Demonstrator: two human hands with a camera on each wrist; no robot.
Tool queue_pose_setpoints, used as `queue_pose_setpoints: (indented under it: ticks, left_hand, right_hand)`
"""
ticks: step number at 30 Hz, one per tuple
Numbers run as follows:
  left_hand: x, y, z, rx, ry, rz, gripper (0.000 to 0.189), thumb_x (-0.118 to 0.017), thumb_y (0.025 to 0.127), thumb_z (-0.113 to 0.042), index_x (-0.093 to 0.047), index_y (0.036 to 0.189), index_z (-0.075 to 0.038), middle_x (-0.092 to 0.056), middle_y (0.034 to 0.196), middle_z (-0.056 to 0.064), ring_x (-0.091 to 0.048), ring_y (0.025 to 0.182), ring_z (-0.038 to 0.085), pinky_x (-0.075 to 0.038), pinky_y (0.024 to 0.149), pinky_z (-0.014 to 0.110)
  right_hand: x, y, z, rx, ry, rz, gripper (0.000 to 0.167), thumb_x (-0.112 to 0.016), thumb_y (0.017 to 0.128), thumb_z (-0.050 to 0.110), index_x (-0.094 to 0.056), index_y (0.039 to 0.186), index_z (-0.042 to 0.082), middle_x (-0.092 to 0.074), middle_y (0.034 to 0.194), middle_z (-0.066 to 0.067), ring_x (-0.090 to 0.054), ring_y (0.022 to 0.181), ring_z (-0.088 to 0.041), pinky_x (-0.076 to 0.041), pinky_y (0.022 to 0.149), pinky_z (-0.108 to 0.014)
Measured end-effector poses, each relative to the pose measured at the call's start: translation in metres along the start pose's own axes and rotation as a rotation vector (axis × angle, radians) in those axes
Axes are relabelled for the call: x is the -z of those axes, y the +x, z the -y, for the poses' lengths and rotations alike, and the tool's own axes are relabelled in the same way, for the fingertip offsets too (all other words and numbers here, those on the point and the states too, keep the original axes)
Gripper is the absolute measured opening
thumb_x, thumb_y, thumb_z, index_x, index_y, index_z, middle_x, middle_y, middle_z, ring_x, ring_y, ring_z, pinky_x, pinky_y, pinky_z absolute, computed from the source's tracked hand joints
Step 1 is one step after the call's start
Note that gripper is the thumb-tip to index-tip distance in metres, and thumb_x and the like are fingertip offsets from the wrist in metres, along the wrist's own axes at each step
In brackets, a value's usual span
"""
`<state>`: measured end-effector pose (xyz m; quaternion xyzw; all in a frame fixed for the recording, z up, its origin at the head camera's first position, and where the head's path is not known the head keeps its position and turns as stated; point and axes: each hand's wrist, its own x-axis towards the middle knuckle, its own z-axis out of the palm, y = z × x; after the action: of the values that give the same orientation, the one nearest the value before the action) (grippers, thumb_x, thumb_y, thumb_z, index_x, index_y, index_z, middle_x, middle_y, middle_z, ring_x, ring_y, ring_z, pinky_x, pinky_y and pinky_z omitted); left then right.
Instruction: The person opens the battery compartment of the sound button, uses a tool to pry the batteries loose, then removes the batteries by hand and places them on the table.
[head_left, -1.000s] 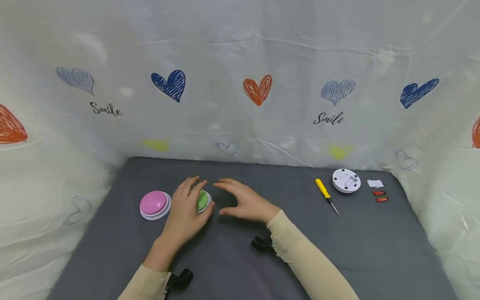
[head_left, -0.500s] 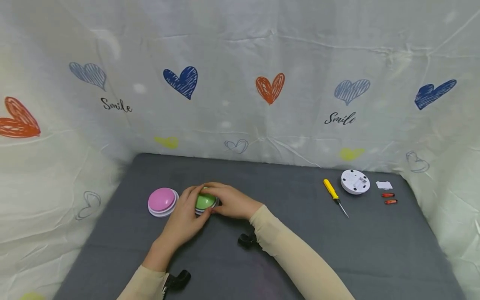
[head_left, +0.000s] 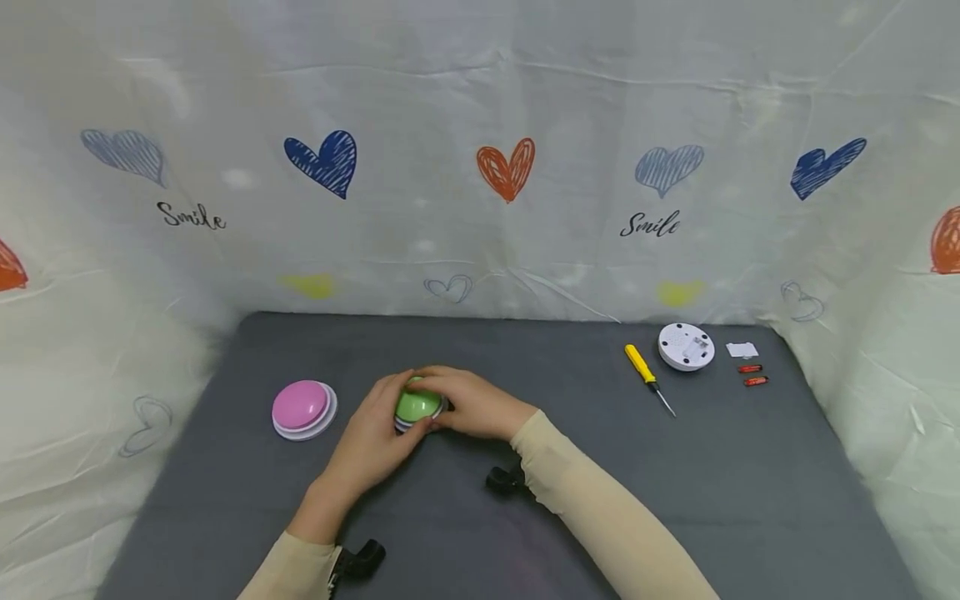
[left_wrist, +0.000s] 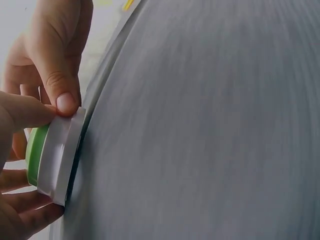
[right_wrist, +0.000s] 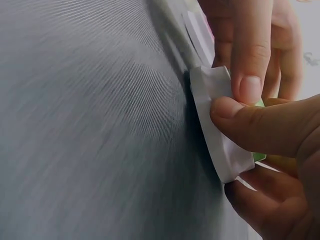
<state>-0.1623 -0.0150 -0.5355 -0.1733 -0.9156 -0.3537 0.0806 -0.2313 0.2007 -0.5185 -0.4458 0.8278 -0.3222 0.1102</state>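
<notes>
A round buzzer button with a green dome and a white base is held between both hands at the middle-left of the table. My left hand grips its left side, thumb at the near edge and fingers round the far side. From the right, my right hand curls round the other side, its thumb pressed on the white rim. Both thumbs meet near the front of the base. The base stands low, close over the grey cloth. Much of the dome is covered by fingers in the wrist views.
A pink buzzer button sits to the left. At the right lie a yellow screwdriver, an upturned white button base, a small white cover and two red batteries. A white patterned cloth hangs behind.
My right hand has come in from the right and taken hold of the green buzzer button. Both hands and the button have since shifted slightly right, away from the pink one. The head view has shifted.
</notes>
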Motion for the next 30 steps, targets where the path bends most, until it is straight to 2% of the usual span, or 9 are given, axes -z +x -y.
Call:
queue_pose_setpoints:
  ticks: [8, 15, 19, 24, 27, 30]
  left_hand:
    - [-0.034, 0.017, -0.038, -0.058, -0.051, 0.101, 0.078, -0.088, 0.097, -0.033, -0.052, 0.160, -0.004, -0.058, 0.152, 0.014, -0.060, 0.137, 0.032, -0.053, 0.108, 0.055]
    - [-0.061, 0.031, -0.071, -0.103, -0.093, 0.213, 0.077, -0.085, 0.098, -0.043, -0.055, 0.159, -0.007, -0.059, 0.154, 0.009, -0.060, 0.138, 0.028, -0.054, 0.109, 0.051]
    - [-0.066, 0.034, -0.081, -0.111, -0.126, 0.262, 0.082, -0.091, 0.092, -0.041, -0.055, 0.159, -0.009, -0.059, 0.155, 0.008, -0.060, 0.140, 0.028, -0.052, 0.112, 0.052]
    - [-0.069, 0.034, -0.091, -0.114, -0.191, 0.348, 0.094, -0.099, 0.085, -0.028, -0.051, 0.163, -0.009, -0.055, 0.160, 0.009, -0.056, 0.145, 0.030, -0.048, 0.116, 0.054]
    - [-0.072, 0.033, -0.094, -0.132, -0.212, 0.352, 0.091, -0.098, 0.086, -0.025, -0.051, 0.163, -0.011, -0.055, 0.159, 0.007, -0.056, 0.145, 0.027, -0.048, 0.116, 0.052]
    - [-0.075, 0.032, -0.096, -0.150, -0.219, 0.334, 0.079, -0.094, 0.091, -0.029, -0.056, 0.159, -0.014, -0.057, 0.155, 0.003, -0.059, 0.139, 0.023, -0.052, 0.112, 0.049]
  right_hand:
    - [0.017, -0.067, -0.016, -0.068, 0.013, -0.055, 0.060, -0.080, 0.103, 0.020, -0.058, 0.159, 0.013, -0.052, 0.164, -0.004, -0.047, 0.152, -0.018, -0.044, 0.119, -0.033]
    - [0.030, -0.125, -0.024, -0.136, 0.122, -0.148, 0.062, -0.084, 0.099, 0.019, -0.060, 0.156, 0.015, -0.057, 0.159, 0.003, -0.050, 0.148, -0.013, -0.046, 0.118, -0.034]
    - [0.033, -0.143, -0.026, -0.153, 0.223, -0.169, 0.064, -0.087, 0.097, 0.017, -0.061, 0.156, 0.017, -0.060, 0.155, 0.006, -0.054, 0.145, -0.012, -0.047, 0.118, -0.034]
    - [0.041, -0.164, -0.027, -0.216, 0.442, -0.167, 0.066, -0.087, 0.096, 0.009, -0.061, 0.156, 0.015, -0.063, 0.153, 0.002, -0.063, 0.136, -0.015, -0.053, 0.111, -0.035]
    - [0.045, -0.173, -0.030, -0.251, 0.521, -0.179, 0.064, -0.085, 0.098, 0.010, -0.059, 0.157, 0.011, -0.061, 0.154, -0.002, -0.065, 0.135, -0.019, -0.055, 0.109, -0.035]
    - [0.049, -0.179, -0.033, -0.267, 0.576, -0.192, 0.064, -0.082, 0.100, 0.012, -0.056, 0.158, 0.006, -0.059, 0.156, -0.007, -0.065, 0.135, -0.024, -0.056, 0.107, -0.036]
